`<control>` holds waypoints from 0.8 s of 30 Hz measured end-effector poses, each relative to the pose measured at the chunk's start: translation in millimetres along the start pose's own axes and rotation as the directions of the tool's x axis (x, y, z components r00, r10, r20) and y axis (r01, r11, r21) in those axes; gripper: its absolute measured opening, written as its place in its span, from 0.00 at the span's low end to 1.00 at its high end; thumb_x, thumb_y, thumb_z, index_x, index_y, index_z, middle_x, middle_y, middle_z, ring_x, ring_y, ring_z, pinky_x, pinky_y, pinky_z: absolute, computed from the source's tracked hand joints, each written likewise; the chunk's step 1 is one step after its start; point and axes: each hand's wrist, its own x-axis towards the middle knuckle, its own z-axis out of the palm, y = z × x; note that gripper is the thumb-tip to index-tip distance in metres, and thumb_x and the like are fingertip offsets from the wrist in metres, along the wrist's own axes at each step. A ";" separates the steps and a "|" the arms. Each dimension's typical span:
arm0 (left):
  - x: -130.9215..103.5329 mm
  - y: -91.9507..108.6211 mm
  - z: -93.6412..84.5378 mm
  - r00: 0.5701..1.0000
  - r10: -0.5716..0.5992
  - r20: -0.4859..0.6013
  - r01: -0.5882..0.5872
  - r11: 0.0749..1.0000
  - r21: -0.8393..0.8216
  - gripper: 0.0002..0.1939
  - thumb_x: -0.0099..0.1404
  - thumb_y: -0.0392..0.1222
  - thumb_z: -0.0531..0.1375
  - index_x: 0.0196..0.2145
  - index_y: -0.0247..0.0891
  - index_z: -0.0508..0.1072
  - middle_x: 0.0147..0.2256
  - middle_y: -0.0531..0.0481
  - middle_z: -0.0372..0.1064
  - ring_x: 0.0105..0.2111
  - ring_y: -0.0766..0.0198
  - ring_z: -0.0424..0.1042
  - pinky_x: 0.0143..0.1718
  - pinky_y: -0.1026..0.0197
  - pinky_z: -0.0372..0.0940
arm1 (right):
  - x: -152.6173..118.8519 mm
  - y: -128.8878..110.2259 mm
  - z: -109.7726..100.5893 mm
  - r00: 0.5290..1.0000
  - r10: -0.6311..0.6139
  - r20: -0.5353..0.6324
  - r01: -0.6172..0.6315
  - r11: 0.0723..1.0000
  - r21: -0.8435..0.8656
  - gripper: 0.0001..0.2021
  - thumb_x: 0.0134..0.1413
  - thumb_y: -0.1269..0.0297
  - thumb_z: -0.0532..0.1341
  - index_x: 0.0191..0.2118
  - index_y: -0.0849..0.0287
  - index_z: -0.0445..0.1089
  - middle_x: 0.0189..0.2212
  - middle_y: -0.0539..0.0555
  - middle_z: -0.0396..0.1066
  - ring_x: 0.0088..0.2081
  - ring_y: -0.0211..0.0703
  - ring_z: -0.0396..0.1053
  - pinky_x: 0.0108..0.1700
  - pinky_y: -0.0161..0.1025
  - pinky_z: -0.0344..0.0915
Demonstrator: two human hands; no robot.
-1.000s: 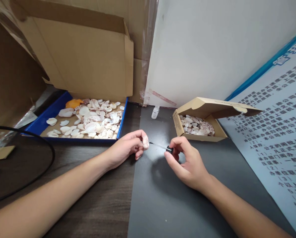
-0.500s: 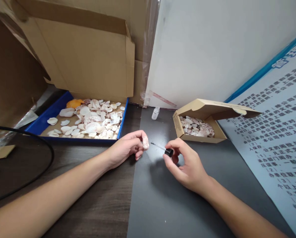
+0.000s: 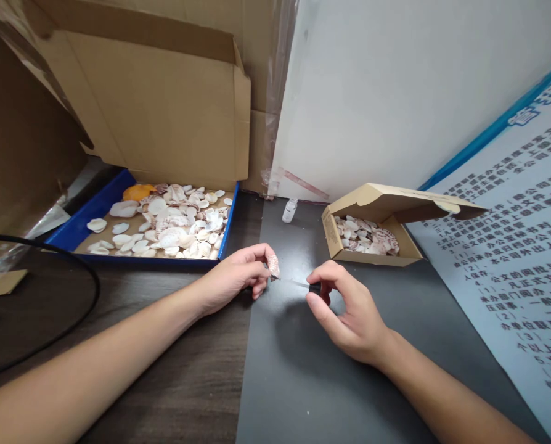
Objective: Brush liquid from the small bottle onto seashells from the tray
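My left hand (image 3: 245,269) is closed, pinching a speckled pinkish seashell (image 3: 274,266) at its fingertips. Between the fingertips of my right hand (image 3: 344,303) is the black cap of a brush applicator (image 3: 314,288), its thin clear stem pointing left. The dark brush tip meets the lower edge of the shell, though I cannot tell exactly where it touches. Behind both hands, a small clear bottle (image 3: 289,211) stands uncapped on the grey mat.
At the left stands a blue-rimmed box (image 3: 227,231) with its brown lid raised, holding many seashells. A small cardboard box (image 3: 333,237) with more shells sits at the right, lid half up. A black cable (image 3: 97,280) loops at far left; a printed sheet (image 3: 502,246) leans at right.
The brush tip has moved left and down from a gap beside the shell to its lower edge. The shell has tilted in my left hand.
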 end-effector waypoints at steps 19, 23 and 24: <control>-0.1 -1.7 0.6 0.999 0.038 0.011 -0.039 0.999 0.026 0.04 0.55 0.32 0.60 0.30 0.36 0.68 0.27 0.56 0.64 0.20 0.74 0.60 0.22 0.68 0.59 | 0.7 -3.6 0.7 0.997 -0.009 0.074 0.015 0.997 -0.072 0.07 0.62 0.70 0.56 0.44 0.53 0.61 0.31 0.48 0.65 0.26 0.36 0.66 0.29 0.34 0.64; -0.6 -1.2 1.2 1.000 0.029 -0.005 -0.029 1.000 0.012 0.05 0.55 0.31 0.60 0.30 0.36 0.68 0.29 0.55 0.65 0.20 0.74 0.60 0.22 0.69 0.59 | 0.1 -3.4 -0.2 0.997 -0.014 0.075 0.019 0.998 -0.058 0.07 0.63 0.70 0.55 0.45 0.53 0.60 0.31 0.49 0.66 0.27 0.37 0.67 0.30 0.35 0.65; -1.0 -0.9 1.3 1.000 0.023 -0.005 -0.023 1.000 0.000 0.04 0.54 0.31 0.60 0.30 0.36 0.68 0.28 0.55 0.66 0.20 0.74 0.60 0.22 0.68 0.59 | 0.5 -3.5 -0.2 0.997 -0.016 0.074 0.021 0.998 -0.065 0.07 0.63 0.69 0.55 0.45 0.54 0.60 0.31 0.49 0.66 0.27 0.37 0.67 0.30 0.35 0.65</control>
